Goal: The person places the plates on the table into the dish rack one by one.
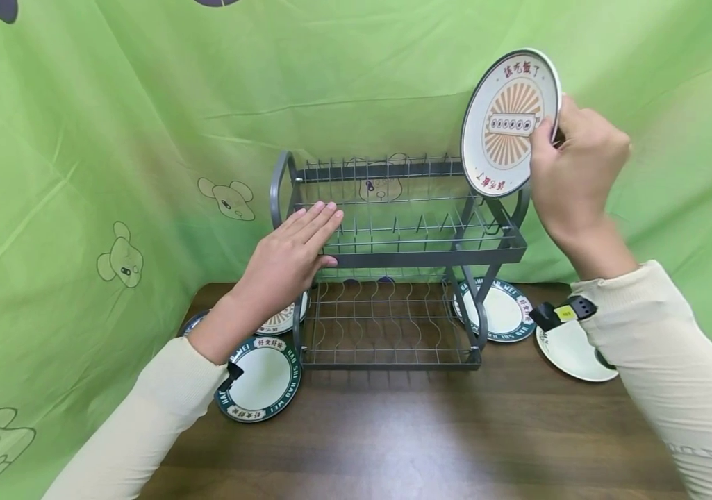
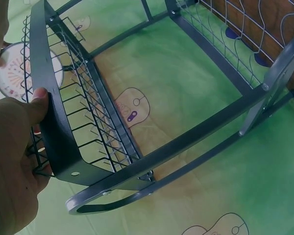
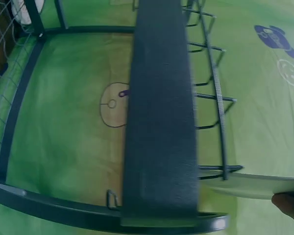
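My right hand (image 1: 581,160) pinches a small white plate (image 1: 512,125) by its right edge, thumb on the patterned face. The plate has orange rays and red lettering and is held tilted upright over the right end of a dark grey two-tier dish rack (image 1: 418,258). The left hand (image 1: 290,253) holds the rack's upper tier at its front left. In the left wrist view its thumb lies on the front rail (image 2: 56,127), the fingers on the other side among the wires. The right wrist view shows the plate's edge (image 3: 257,185) beside the upper tier's wires.
Left of the rack lie a green-rimmed plate (image 1: 262,389) and a patterned plate (image 1: 280,319) partly hidden behind the arm. On the right are another green-rimmed plate (image 1: 499,312) and a pale plate (image 1: 574,354) partly under the sleeve. A green curtain hangs behind the brown table (image 1: 393,430).
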`<control>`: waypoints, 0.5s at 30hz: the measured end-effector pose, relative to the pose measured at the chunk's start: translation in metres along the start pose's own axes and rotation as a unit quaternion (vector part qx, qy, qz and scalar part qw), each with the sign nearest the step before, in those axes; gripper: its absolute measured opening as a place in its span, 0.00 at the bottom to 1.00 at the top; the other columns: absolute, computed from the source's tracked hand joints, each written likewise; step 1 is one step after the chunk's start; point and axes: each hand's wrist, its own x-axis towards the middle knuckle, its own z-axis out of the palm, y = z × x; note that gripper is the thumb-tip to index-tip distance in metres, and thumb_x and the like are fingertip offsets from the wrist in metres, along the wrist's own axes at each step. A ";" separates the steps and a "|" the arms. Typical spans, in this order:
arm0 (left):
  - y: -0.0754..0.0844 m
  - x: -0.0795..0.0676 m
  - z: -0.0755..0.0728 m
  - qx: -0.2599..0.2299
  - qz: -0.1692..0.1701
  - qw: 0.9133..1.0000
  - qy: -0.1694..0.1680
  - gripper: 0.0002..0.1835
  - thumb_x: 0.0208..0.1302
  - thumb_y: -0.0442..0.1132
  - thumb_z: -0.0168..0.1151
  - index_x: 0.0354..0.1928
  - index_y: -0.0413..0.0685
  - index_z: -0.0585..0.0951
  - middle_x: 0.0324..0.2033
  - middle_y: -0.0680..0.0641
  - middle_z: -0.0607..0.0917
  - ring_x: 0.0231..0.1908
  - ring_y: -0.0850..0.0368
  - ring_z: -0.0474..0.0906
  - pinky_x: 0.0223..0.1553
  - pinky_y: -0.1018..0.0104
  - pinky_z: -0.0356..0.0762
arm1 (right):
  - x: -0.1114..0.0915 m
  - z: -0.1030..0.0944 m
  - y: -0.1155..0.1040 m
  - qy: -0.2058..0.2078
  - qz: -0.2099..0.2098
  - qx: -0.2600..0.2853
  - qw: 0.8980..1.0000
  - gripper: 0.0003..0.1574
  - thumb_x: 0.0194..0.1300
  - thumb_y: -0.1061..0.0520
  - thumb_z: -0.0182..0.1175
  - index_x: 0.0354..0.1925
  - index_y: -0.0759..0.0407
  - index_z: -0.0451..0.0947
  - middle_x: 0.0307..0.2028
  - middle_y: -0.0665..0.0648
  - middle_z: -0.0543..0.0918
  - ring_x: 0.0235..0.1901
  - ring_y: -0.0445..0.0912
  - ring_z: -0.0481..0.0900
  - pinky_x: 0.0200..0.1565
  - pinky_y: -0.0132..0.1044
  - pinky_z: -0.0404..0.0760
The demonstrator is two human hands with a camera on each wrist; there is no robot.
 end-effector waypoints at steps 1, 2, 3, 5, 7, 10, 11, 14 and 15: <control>0.000 0.000 0.000 -0.001 0.001 1.000 0.001 0.35 0.74 0.49 0.60 0.76 0.42 0.65 0.75 0.42 0.69 0.76 0.47 0.64 0.80 0.54 0.59 | -0.001 0.001 0.001 -0.006 -0.011 -0.006 1.000 0.17 0.69 0.64 0.53 0.44 0.64 0.89 0.29 0.70 0.88 0.23 0.19 0.53 0.26 0.22 0.50; 0.000 0.000 0.000 -0.001 0.001 1.000 0.002 0.35 0.74 0.49 0.61 0.76 0.42 0.66 0.75 0.42 0.69 0.76 0.47 0.64 0.80 0.54 0.59 | -0.002 0.002 0.002 -0.012 -0.022 -0.013 1.000 0.17 0.69 0.64 0.53 0.44 0.65 0.89 0.29 0.70 0.88 0.23 0.20 0.53 0.26 0.23 0.50; 0.001 0.001 0.000 -0.002 0.002 1.000 0.003 0.35 0.74 0.49 0.61 0.76 0.42 0.66 0.75 0.42 0.69 0.76 0.47 0.64 0.80 0.54 0.60 | -0.004 0.002 0.004 -0.017 -0.034 -0.019 0.999 0.16 0.69 0.65 0.53 0.43 0.67 0.88 0.29 0.70 0.88 0.23 0.22 0.55 0.25 0.23 0.51; 0.001 0.001 0.000 -0.001 0.002 1.000 0.002 0.35 0.74 0.49 0.60 0.76 0.42 0.66 0.75 0.42 0.69 0.76 0.47 0.64 0.80 0.54 0.60 | -0.006 0.004 0.006 -0.031 -0.046 -0.026 0.998 0.16 0.70 0.65 0.53 0.43 0.69 0.87 0.29 0.71 0.87 0.22 0.29 0.59 0.25 0.25 0.50; 0.002 0.001 0.000 -0.001 0.001 1.000 0.001 0.35 0.74 0.49 0.60 0.77 0.42 0.65 0.75 0.42 0.68 0.76 0.47 0.64 0.80 0.54 0.59 | -0.008 0.006 0.007 -0.044 -0.051 -0.031 0.997 0.15 0.71 0.65 0.53 0.43 0.70 0.87 0.30 0.73 0.87 0.21 0.40 0.66 0.26 0.26 0.51; 0.002 0.002 0.000 -0.001 0.000 1.000 0.001 0.35 0.74 0.50 0.60 0.76 0.42 0.65 0.75 0.42 0.68 0.76 0.47 0.64 0.80 0.54 0.59 | -0.011 0.009 0.006 -0.055 -0.025 -0.026 0.998 0.15 0.71 0.66 0.54 0.44 0.70 0.87 0.31 0.74 0.87 0.23 0.54 0.71 0.28 0.26 0.50; 0.002 0.002 -0.001 -0.001 0.000 1.000 0.000 0.35 0.74 0.50 0.60 0.76 0.42 0.65 0.75 0.42 0.68 0.76 0.47 0.64 0.80 0.54 0.59 | -0.011 0.010 0.005 -0.056 -0.020 -0.026 0.998 0.14 0.70 0.66 0.55 0.44 0.70 0.87 0.31 0.74 0.87 0.24 0.56 0.72 0.28 0.25 0.50; 0.002 0.002 -0.001 -0.001 0.000 1.000 -0.002 0.35 0.74 0.50 0.60 0.77 0.42 0.65 0.75 0.42 0.68 0.76 0.47 0.63 0.80 0.54 0.59 | -0.014 0.012 0.005 -0.059 -0.007 -0.024 0.998 0.14 0.69 0.68 0.56 0.46 0.69 0.88 0.31 0.75 0.87 0.23 0.54 0.71 0.28 0.22 0.49; 0.002 0.002 -0.001 0.000 -0.001 1.000 -0.003 0.35 0.74 0.50 0.60 0.77 0.42 0.65 0.75 0.42 0.68 0.76 0.47 0.63 0.80 0.54 0.59 | -0.014 0.012 0.005 -0.060 -0.006 -0.023 0.998 0.15 0.69 0.68 0.56 0.46 0.69 0.88 0.31 0.75 0.87 0.23 0.52 0.70 0.27 0.21 0.49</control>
